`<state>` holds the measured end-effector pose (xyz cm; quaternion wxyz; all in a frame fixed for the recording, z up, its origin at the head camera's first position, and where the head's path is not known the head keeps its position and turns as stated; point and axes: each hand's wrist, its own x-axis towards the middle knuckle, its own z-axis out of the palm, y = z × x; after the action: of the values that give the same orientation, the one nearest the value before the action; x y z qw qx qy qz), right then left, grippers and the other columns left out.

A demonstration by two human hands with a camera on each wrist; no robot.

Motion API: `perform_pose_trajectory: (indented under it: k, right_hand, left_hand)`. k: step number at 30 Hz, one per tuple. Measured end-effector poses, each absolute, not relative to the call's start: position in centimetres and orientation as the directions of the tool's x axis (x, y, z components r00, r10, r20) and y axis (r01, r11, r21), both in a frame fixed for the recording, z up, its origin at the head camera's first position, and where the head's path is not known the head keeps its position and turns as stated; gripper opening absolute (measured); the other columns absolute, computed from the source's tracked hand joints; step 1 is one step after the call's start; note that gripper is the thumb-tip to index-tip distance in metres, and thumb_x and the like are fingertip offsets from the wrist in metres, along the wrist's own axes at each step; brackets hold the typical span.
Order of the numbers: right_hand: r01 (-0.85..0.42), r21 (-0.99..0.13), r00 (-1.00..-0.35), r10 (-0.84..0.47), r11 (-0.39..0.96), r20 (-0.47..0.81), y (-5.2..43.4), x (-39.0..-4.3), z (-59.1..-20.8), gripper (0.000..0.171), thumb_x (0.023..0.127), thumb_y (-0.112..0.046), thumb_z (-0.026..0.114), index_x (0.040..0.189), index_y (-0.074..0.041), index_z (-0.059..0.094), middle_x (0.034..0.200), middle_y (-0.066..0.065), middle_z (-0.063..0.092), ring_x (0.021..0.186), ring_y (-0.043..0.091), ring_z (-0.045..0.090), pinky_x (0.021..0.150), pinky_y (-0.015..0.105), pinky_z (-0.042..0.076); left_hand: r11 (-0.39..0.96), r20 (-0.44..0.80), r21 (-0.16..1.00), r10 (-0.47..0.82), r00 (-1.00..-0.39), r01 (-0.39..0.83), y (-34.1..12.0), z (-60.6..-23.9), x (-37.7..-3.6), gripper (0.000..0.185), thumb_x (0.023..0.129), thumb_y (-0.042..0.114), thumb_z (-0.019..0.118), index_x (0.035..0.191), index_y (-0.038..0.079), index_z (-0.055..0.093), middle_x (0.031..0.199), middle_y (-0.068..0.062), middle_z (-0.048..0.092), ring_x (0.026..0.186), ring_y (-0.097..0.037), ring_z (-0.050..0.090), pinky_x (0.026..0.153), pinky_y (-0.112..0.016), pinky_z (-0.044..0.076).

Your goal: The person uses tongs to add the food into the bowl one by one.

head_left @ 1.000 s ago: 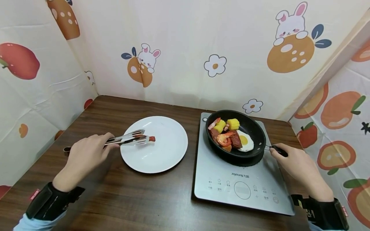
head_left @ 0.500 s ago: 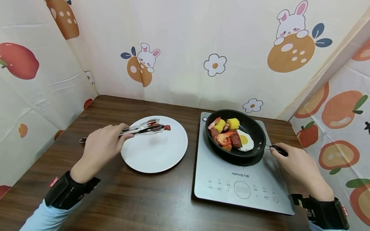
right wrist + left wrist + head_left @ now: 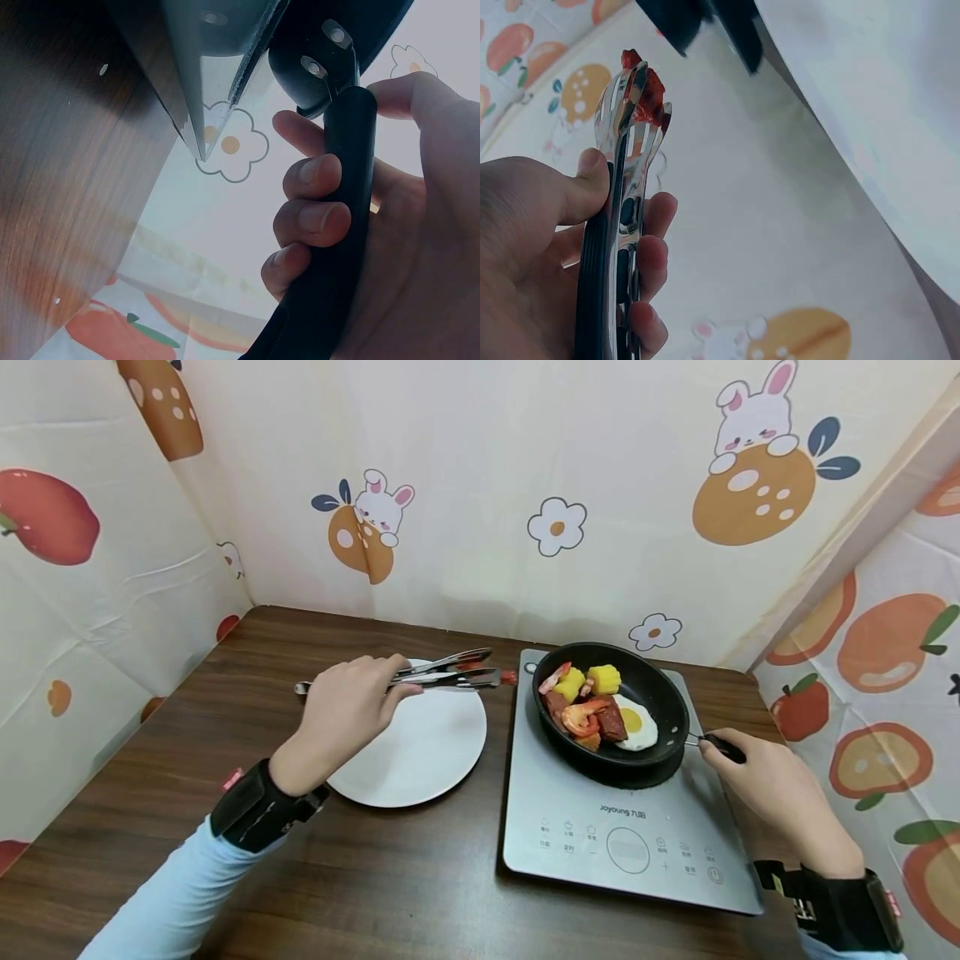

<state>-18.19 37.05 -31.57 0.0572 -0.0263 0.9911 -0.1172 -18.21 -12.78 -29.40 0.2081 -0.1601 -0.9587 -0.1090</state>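
Note:
My left hand (image 3: 351, 708) grips a pair of metal tongs (image 3: 450, 674), held above the right part of a white plate (image 3: 420, 752). Pinched in the tongs' tips is a small dark red piece of food (image 3: 649, 97), its kind unclear. My right hand (image 3: 772, 789) has its fingers curled round the black handle (image 3: 345, 172) of a frying pan (image 3: 670, 710). Inside the pan lie a fried egg (image 3: 636, 725), corn pieces (image 3: 604, 679), a shrimp (image 3: 581, 718) and brownish-red meat chunks (image 3: 612, 724). The tongs' tips point toward the pan's left rim, a short way off.
Under the pan is a flat silver induction cooker (image 3: 562, 827) with a touch panel at its front. Both stand on a dark wood table (image 3: 390, 893). Curtains (image 3: 480, 485) printed with rabbits and fruit close off the back and both sides.
My left hand has carried the tongs and the red piece rightward, from over the plate's middle to past its right rim. The right hand and pan have stayed in place.

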Motion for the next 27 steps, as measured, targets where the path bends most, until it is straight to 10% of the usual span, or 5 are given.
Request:
perform_pose_trajectory:
  k: [27]
  right_hand:
    - [-0.046,-0.229,-0.991,-0.073,0.972,-0.111,37.1,-18.1,-31.5,0.063,0.104,-0.053,0.048,0.137,0.0,0.057,0.112,0.029,0.07,0.089,0.037,0.067,0.073,0.058,0.051]
  left_hand:
    - [0.878,0.423,0.085,0.395,-0.815,0.47,-2.6,-29.6,-21.7,0.033,0.098,0.047,0.062,0.102,0.015,0.071,0.071,-0.001,0.067,0.062,-0.018,0.062,0.046,-0.027,0.036]
